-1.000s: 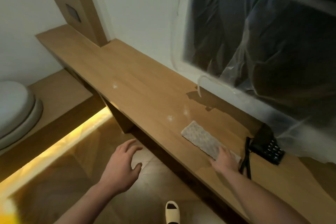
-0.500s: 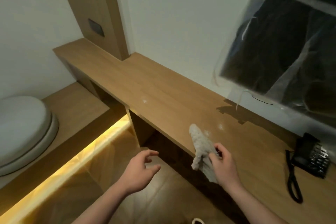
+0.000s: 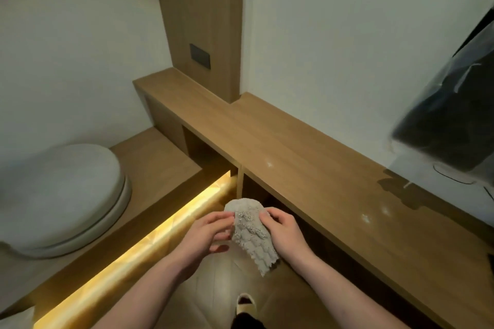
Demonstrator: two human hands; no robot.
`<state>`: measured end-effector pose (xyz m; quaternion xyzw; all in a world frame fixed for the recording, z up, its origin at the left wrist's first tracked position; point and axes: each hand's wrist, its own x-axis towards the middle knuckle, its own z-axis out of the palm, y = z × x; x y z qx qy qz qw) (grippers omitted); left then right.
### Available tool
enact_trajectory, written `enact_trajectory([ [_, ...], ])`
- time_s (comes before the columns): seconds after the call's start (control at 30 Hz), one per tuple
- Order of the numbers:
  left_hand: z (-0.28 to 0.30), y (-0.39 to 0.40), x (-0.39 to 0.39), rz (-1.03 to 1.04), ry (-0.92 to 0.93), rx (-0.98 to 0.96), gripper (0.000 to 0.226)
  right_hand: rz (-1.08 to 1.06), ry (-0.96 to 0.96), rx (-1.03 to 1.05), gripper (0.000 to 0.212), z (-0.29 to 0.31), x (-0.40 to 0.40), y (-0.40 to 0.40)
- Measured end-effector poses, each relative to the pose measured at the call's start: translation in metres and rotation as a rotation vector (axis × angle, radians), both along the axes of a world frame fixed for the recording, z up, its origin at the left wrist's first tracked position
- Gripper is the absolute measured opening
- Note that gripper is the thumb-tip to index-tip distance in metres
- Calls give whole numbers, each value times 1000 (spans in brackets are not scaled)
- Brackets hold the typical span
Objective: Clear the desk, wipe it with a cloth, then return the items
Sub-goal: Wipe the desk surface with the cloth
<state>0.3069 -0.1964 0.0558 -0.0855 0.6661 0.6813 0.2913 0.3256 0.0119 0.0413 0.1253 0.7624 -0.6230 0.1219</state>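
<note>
A grey textured cloth hangs bunched in front of me, off the desk and over the floor. My right hand grips its right edge with curled fingers. My left hand pinches its left edge between thumb and fingertips. The long wooden desk runs from the far left corner to the right edge, its top bare except for a few pale specks. The phone is out of view.
A black garment in clear plastic hangs at the right above the desk. A round white cushion lies on a low wooden platform at the left, with a glowing light strip under its edge. A slippered foot stands on the floor.
My right hand lifted the cloth off the desk and brought it toward me. My left hand came up and took hold of its other edge. The view swung left, so the phone left the frame.
</note>
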Motion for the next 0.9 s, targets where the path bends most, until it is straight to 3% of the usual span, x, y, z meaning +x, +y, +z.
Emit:
enact_trajectory([
  [0.1, -3, -21, -17, -104, 192, -174, 34, 11, -35, -48, 27, -2, -27, -23],
  [0.23, -7, -41, -60, -38, 445, -504, 8, 43, -60, -10, 27, -13, -71, -41],
  [0.43, 13, -53, -166, -137, 595, -575, 9, 59, -26, 102, 35, -20, -155, -49],
  [0.53, 18, -52, -224, -111, 513, -521, 13, -17, 41, 167, 48, -8, -195, -55],
  [0.73, 31, -46, -330, 63, 118, -103, 16, 93, 223, 269, 65, -17, -262, -67],
  [0.9, 38, -40, -387, 66, -53, 68, 27, -90, 333, 227, 32, -11, -320, -83],
])
